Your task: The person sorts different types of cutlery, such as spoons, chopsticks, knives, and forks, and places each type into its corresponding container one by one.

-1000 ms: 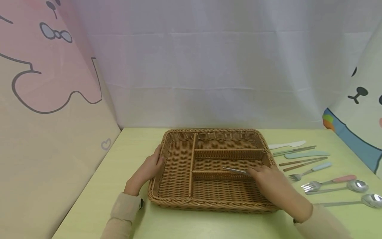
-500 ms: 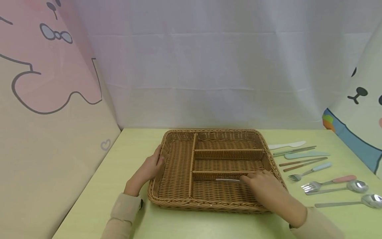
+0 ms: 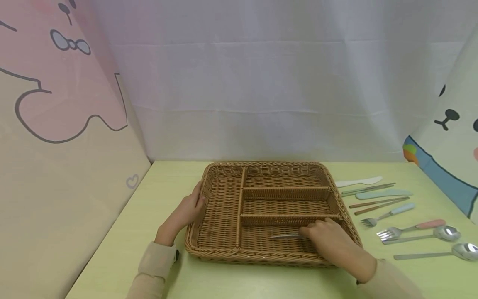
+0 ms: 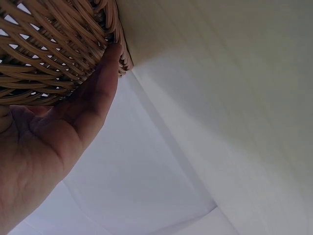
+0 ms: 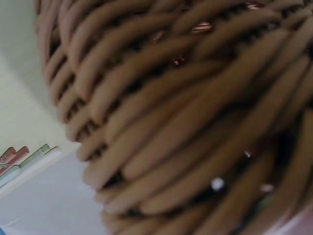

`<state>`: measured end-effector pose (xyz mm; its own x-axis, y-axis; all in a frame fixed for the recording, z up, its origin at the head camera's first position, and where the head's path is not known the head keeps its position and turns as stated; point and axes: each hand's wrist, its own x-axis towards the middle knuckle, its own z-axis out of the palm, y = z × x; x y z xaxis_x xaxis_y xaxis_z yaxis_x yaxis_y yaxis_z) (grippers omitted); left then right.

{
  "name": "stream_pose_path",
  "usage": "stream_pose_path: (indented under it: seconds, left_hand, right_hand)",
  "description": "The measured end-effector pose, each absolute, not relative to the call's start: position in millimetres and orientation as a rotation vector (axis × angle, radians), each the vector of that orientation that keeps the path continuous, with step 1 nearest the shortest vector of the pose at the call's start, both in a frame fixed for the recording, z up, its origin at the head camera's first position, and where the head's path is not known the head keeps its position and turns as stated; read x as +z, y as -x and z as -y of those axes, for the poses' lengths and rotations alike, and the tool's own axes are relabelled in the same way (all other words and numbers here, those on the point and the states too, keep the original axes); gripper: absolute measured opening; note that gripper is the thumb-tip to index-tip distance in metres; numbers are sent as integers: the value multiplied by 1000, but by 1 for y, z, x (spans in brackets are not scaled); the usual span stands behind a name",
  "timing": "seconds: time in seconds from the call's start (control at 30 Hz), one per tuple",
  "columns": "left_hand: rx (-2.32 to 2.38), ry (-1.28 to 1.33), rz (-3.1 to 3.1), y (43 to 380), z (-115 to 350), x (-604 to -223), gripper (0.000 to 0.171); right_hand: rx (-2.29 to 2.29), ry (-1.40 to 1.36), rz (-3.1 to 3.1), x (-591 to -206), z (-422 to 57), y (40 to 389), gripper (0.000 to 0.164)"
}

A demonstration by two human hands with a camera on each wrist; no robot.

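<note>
A brown wicker basket [image 3: 220, 207] with several compartments stands on the table. My left hand [image 3: 188, 207] grips its left side, thumb at the rim; in the left wrist view the fingers of the left hand [image 4: 73, 122] lie along the woven outer wall [image 4: 54, 49]. My right hand [image 3: 330, 241] reaches over the right side into the front right compartment. It pinches a thin silver piece of cutlery [image 3: 284, 236], whose narrow end points left, low in that compartment. The hand hides the rest, so its kind is unclear. Blurred wicker [image 5: 161, 122] fills most of the right wrist view.
Right of the basket lie a white knife [image 3: 360, 182], green chopsticks [image 3: 367, 189], a pale green knife [image 3: 384, 193], brown chopsticks [image 3: 379, 203], a blue-handled fork [image 3: 388, 214], a pink-handled fork [image 3: 410, 229] and two metal spoons [image 3: 447, 233]. A white curtain [image 3: 242, 95] hangs behind.
My right hand has moved from above the basket's middle divider toward me and down into the front right compartment, carrying the silver cutlery. The left hand and basket stay in place.
</note>
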<state>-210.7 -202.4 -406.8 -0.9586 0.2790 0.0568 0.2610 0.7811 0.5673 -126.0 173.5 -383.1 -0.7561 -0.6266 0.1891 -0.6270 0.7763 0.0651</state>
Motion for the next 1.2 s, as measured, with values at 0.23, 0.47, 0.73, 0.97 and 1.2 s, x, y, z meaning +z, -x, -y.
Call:
stream_pose_path:
  seconds: [0.23, 0.47, 0.73, 0.97, 1.2]
  left_hand:
    - [944, -476, -2942, 211, 202, -409, 57]
    - [939, -477, -2955, 209, 201, -409, 57]
    - [924, -456, -2956, 209, 201, -407, 57]
    - [928, -452, -2941, 209, 201, -406, 57]
    - [937, -452, -2932, 210, 201, -406, 57]
  right_hand:
    - [56, -1013, 2806, -385, -173, 130, 30]
    - [140, -1034, 2812, -390, -175, 134, 26]
    - [218, -1053, 2842, -390, -176, 136, 21]
    - [205, -1075, 2818, -389, -177, 136, 13]
    - [129, -1065, 2777, -387, -178, 137, 11]
